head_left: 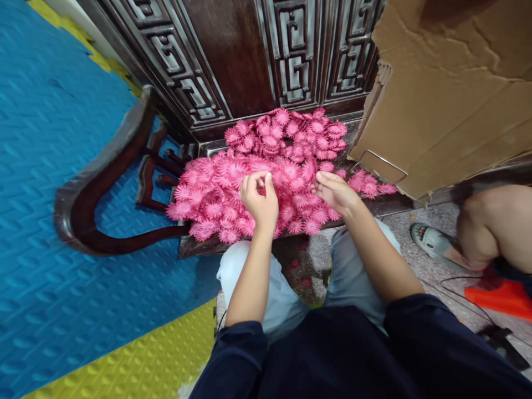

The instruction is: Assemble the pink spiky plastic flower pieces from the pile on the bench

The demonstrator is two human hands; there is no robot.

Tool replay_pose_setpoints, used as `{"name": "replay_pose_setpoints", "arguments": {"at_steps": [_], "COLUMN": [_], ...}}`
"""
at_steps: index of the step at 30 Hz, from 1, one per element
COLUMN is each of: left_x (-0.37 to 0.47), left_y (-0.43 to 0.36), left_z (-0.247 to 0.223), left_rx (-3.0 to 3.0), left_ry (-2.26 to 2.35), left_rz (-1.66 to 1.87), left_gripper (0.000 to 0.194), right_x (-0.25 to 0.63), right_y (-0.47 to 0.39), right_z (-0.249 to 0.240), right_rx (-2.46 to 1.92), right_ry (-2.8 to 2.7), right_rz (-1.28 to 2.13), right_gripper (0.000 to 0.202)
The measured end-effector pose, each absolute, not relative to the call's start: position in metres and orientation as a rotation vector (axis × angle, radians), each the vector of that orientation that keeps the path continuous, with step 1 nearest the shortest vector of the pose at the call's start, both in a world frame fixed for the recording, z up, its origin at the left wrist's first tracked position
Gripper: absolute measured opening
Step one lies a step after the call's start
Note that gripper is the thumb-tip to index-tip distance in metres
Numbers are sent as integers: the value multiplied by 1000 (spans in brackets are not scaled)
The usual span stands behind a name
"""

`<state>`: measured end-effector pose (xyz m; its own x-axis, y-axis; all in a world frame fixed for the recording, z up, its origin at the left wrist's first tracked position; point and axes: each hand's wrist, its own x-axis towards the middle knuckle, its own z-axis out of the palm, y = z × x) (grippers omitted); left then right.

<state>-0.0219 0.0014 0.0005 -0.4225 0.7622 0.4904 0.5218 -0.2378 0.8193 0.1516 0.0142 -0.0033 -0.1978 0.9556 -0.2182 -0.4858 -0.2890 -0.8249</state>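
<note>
A heap of pink artificial flower heads [216, 183] with thin spiky petals covers the dark wooden bench [195, 246] before me. Over the front of the heap is my left hand [260, 199], its fingers curled and the thumb bent toward the forefinger. Anything in that pinch is too small or hidden to name. To its right, my right hand [336, 193] has thumb and fingers drawn together, pointing left. Right by its fingertips a pink flower [310, 169] stands on edge; whether the fingers grip it I cannot tell.
A large torn cardboard sheet [449, 105] stands at the right, with a bent metal wire [384, 163] at its lower edge. A curved wooden armrest [78, 216] bounds the left. Another person's bent leg [499, 227] and a cable [461, 280] are at the right.
</note>
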Motion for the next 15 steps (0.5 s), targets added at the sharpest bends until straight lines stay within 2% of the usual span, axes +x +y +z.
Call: {"name": "replay_pose_setpoints", "arguments": {"at_steps": [3,6,10,15], "left_x": [-20,-14,-8,-2], "left_y": [2,4,1,-9], "left_z": [-4,-10,-10,-3], "left_rx": [1796,1917,1980,1970], "left_ry": [2039,2068,2020,1706], "left_rz": [1465,1292,1318,1446], "left_gripper": [14,16,19,19], "right_x": [151,151,151,146], "right_y": [14,14,13,12], "right_z": [-4,-4,-2,1], "right_rx": [-931,-936,-927,-933], "right_ry": [-780,-805,-775,-815], "right_rz": [1715,1733,1742,1763], "right_gripper": [29,30,32,31]}}
